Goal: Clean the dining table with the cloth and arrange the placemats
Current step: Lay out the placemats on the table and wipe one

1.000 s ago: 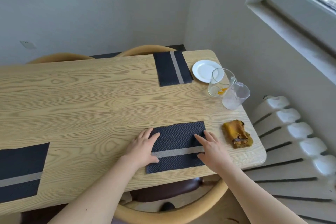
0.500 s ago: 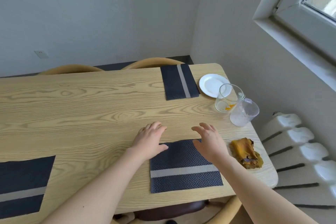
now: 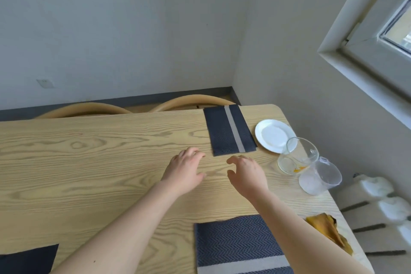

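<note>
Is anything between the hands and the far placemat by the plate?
Nothing visible. Only bare table lies between the left hand, the right hand and the far placemat. The plate and glass jug sit to its right, off the path.

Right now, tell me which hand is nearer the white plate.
Right. The right hand is on the near side of the plate, slightly left; the left hand is farther left.
</note>
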A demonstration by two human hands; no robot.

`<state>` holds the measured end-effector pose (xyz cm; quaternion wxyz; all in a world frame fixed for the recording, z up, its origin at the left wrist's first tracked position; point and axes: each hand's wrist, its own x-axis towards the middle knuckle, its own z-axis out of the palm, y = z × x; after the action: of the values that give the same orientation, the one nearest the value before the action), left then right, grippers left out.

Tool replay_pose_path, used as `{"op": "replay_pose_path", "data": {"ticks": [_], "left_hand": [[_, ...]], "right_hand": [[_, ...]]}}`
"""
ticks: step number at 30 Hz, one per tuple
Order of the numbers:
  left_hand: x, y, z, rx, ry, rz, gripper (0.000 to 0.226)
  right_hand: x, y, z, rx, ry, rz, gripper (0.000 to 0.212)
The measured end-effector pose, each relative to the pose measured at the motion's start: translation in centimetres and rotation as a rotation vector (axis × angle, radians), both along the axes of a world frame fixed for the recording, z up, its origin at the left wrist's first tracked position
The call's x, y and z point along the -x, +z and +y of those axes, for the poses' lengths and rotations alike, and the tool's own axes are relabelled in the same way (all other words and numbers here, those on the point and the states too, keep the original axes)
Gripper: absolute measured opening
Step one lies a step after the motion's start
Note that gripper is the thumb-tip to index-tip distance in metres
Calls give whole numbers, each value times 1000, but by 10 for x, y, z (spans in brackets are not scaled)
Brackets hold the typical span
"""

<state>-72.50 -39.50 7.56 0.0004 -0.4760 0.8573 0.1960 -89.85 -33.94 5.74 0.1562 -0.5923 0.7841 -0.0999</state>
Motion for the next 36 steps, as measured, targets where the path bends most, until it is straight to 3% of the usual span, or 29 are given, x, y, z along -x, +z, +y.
{"op": "replay_pose_path", "data": {"ticks": [9,19,26,30,36], "left_hand": [[-4,-32,-52,-68,-33,32,59],[-27,-49,-66,-87,-71,51,58],[-33,-57,-70,-80,-67,46,57],[-36,-61,-69,-93,-56,45,57],[-42,-60,-67,-128,15,104,55]], "right_hand": [[-15,-40,-64,-57,-112,-42,42],[-13,-71,-89,-169,-324,-120,81],[-18,-79,-92,-78,-413,-39,66],[-17,-79,-87,14,-449,-42,45],[-20,-73,-74,149,-533,-350,26]]}}
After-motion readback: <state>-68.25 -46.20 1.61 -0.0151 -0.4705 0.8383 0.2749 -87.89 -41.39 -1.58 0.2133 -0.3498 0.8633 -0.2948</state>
